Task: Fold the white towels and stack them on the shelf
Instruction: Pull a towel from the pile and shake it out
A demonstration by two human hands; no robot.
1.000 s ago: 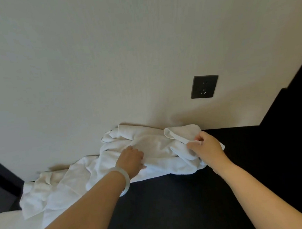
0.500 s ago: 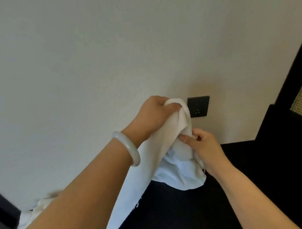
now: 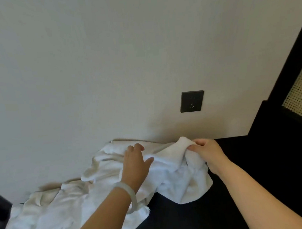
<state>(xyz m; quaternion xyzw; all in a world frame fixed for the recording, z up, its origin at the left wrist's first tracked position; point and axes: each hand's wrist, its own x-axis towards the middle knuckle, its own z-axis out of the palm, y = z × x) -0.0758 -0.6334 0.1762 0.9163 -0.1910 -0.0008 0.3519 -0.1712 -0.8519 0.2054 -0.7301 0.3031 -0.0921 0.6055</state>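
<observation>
Centrally, rumpled white towel (image 3: 176, 182) on dark bench (image 3: 193, 218) against wall (image 3: 107, 63), left grip (image 3: 135, 166) flat and spread on it, right grip (image 3: 205, 150) pinched round a raised fold, centre right.

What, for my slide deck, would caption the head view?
Right hand pinches a crumpled white towel while left hand rests on it, against the wall.

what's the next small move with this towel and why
Probably pull the right hand rightward to stretch out the bunched edge it pinches, while the left hand presses on the towel; it lies crumpled, not yet spread for folding.
</observation>
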